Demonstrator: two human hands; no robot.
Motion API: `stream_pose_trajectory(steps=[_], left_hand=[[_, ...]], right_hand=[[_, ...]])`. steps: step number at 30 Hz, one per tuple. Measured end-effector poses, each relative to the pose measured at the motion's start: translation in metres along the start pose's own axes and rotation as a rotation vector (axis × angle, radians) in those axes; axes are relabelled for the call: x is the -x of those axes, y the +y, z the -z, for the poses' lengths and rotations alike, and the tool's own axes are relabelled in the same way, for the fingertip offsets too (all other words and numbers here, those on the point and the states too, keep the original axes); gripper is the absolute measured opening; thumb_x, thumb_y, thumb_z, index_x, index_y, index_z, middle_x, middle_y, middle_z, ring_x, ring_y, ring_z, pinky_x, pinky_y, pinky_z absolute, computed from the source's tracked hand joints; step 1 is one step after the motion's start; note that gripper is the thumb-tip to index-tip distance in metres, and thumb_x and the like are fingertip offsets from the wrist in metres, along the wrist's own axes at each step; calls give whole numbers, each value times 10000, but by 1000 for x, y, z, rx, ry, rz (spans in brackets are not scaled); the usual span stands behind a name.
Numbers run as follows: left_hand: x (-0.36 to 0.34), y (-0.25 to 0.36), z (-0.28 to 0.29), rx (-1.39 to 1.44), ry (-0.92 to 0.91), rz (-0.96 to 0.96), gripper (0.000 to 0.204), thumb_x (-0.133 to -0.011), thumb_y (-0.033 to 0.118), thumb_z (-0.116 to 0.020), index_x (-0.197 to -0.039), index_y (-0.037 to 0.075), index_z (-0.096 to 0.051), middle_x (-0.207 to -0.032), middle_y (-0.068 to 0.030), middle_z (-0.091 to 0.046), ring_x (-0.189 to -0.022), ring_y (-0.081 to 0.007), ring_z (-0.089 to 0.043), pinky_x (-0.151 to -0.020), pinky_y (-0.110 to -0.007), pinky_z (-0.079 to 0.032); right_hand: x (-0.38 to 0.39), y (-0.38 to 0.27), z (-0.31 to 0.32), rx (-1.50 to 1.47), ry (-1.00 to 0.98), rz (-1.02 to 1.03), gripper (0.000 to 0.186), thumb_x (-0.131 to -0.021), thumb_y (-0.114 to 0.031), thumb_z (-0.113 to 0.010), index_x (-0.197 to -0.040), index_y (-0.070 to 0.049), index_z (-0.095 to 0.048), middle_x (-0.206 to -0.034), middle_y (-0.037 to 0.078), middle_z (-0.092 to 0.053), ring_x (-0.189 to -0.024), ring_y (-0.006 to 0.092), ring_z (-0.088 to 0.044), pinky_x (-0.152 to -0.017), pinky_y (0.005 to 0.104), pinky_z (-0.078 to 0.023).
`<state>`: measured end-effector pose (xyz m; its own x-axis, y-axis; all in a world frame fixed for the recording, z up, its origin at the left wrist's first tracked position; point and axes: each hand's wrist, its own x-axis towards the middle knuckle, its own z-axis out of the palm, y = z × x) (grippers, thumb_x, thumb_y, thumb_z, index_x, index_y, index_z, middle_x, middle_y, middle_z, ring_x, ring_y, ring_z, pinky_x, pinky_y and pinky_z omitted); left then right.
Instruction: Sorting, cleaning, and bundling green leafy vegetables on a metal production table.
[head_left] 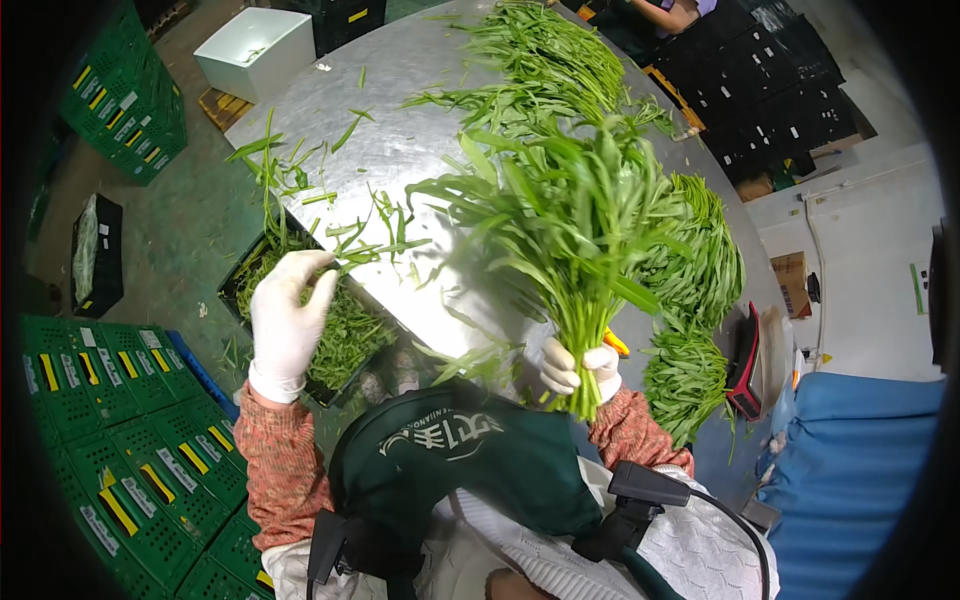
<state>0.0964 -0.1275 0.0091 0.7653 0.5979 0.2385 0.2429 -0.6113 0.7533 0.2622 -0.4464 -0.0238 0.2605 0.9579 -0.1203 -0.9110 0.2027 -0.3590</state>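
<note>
A round-edged metal table (420, 130) spreads before me, shining under the light, on a greenish floor (200, 235). Green crates (130, 450) stand at my left, a white box (255, 55) beyond the table's far left edge, dark crates (750, 90) beyond the right. Near those I see part of a co-worker's arm (672, 15). A pale wall (870, 235) and a blue sheet (850, 470) close my right side.

The bunch (580, 230) is in my right hand (578, 370), raised in front of me at the near side of the table: long narrow green leaves fanning up and out, pale stems gathered tight below. My right fingers wrap around those stems, pressed in on them. My left hand (290, 310) hangs over the bin (236, 272) of cut greens, thumb a little apart from the forefinger, other fingers bent.

More greens (695, 250) line the table's right edge, with a red-framed thing (745, 370) just beside them. Loose leaves (350, 235) scatter on the left, near the bin's rim. Plain metal shows between these leaves and the far greens, which gives me some room; on the right, leaves crowd the bunch.
</note>
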Motion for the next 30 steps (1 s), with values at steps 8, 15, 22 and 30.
stream_pose_trajectory(steps=[8, 15, 22, 30], left_hand=[[15, 34, -64, 793, -698, 296, 505, -778, 152, -716, -1221, -24, -551, -1034, -131, -655, -918, -178, -621, -832, -304, -486], [4, 111, -100, 1696, -310, 563, 537, -814, 146, -721, -1267, -14, -482, -1201, -89, -566, -1065, -155, -543, -922, -297, -442], [11, 84, -98, 1490, -302, 512, 330, -845, 83, -667, -1158, 5, -597, -1097, -58, -632, -965, -146, -604, -854, -284, -480], [22, 16, -143, 2149, -734, 946, 417, -920, 222, -578, -1268, 17, -474, -1177, -133, -582, -1113, -266, -554, -960, -386, -459]], right_hand=[[-57, -53, -40, 1201, 634, 306, 336, -743, -9, -632, -1067, 40, -558, -877, 110, -654, -706, 192, -635, -645, 308, -524], [-96, 20, -81, 2499, 445, 774, 617, -748, -65, -589, -1327, 53, -412, -1187, 238, -540, -1043, 383, -550, -862, 407, -471], [-67, 44, -69, 2012, 319, 749, 770, -699, -40, -676, -1364, 83, -307, -1336, 253, -417, -1185, 363, -488, -991, 429, -404], [-59, 33, -16, 1251, 717, 157, 347, -889, -124, -572, -1176, 68, -538, -1023, 137, -635, -869, 118, -594, -762, 257, -486]])
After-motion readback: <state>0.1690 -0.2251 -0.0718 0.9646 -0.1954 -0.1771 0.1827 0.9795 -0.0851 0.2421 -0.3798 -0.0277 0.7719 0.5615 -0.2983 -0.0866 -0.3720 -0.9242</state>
